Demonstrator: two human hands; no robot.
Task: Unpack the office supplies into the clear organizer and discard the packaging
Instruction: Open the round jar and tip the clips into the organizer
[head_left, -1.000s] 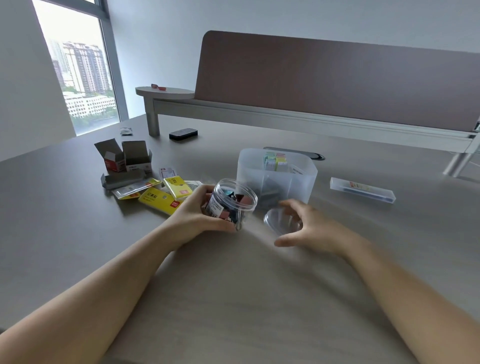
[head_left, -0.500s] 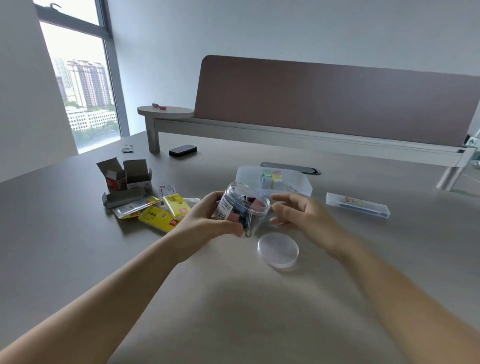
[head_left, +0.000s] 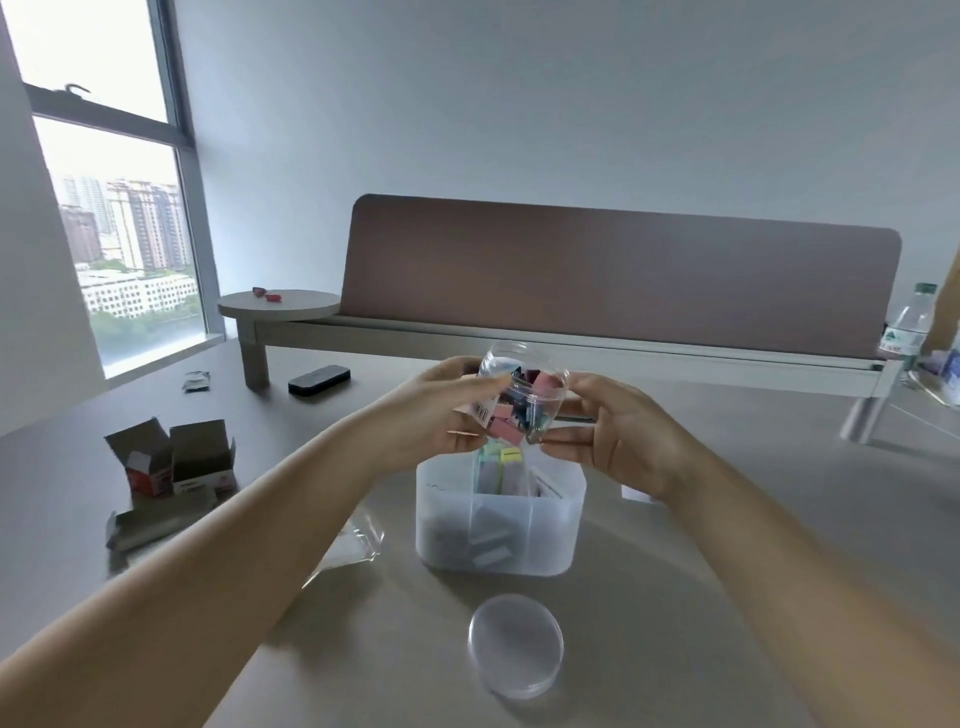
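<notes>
clear plastic jar (head_left: 522, 397) of coloured clips sits gripped between my left hand (head_left: 441, 410) and right hand (head_left: 613, 431), fingers curled round it, above the clear organizer (head_left: 498, 525). its white label is too blurred to read. the lid (head_left: 516, 644) lies at 6 o'clock of the organizer, opened cardboard boxes (head_left: 171, 462) at 9.

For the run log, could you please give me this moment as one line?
step: emptying jar | both hands: left hand and right hand hold open jar above organizer | lid: on table
</notes>
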